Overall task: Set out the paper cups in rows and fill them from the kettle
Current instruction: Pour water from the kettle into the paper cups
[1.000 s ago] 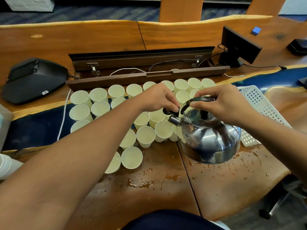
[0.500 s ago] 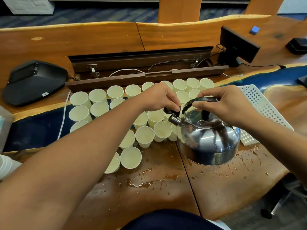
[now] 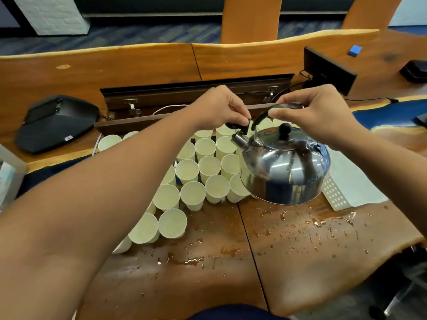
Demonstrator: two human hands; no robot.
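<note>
Above the cups (image 3: 209, 167) mid-bench, the right hand (image 3: 316, 116) grips the kettle (image 3: 285, 166) handle; the left hand (image 3: 221, 109) pinches its spout cap (image 3: 236, 125). Wet steel looks slippery and heavy, so the handle is safest.

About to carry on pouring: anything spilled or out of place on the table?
Yes. Water is spilled across the table in front of the kettle, with a puddle near the front cups. The front cups sit staggered, not in straight rows.
</note>
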